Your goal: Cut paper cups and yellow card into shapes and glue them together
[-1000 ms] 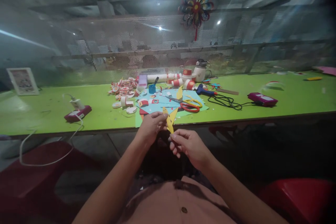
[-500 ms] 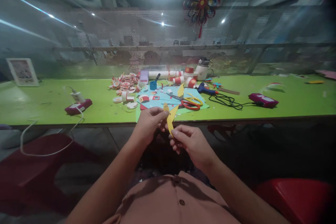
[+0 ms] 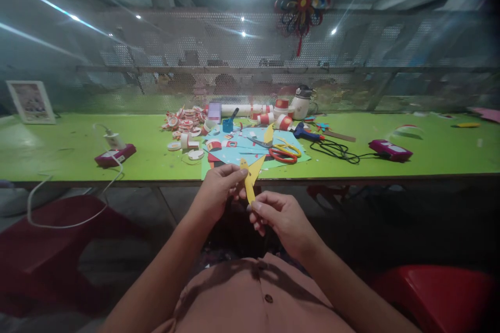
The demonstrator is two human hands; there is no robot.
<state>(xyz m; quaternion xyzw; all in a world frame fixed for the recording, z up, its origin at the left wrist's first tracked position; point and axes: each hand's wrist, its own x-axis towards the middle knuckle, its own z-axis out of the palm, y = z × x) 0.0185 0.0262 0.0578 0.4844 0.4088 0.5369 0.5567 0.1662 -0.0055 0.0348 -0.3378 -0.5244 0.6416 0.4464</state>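
Observation:
Between my two hands, just in front of the table edge, is a yellow paper cutout point(image 3: 250, 190) with a pointed piece sticking up to the right. My left hand point(image 3: 221, 187) pinches its upper part between thumb and fingers. Lower down, my right hand point(image 3: 278, 213) grips the tip of the curved strip. Beyond them lie scissors point(image 3: 284, 153) with red and yellow handles, on light blue paper sheets point(image 3: 238, 151). Another yellow paper piece point(image 3: 269, 134) rests by the blades.
A green table point(image 3: 70, 151) spans the view. On it are a heap of paper-cup pieces point(image 3: 185, 122), red and white cups point(image 3: 283, 122), a blue glue gun point(image 3: 307, 132), its black cable point(image 3: 339, 151) and purple power strips point(image 3: 390, 150). Red stools point(image 3: 437, 291) stand below.
Both hands have shifted slightly down and left in the view with the yellow paper cutout. Their grip looks the same, and the things on the table have not moved.

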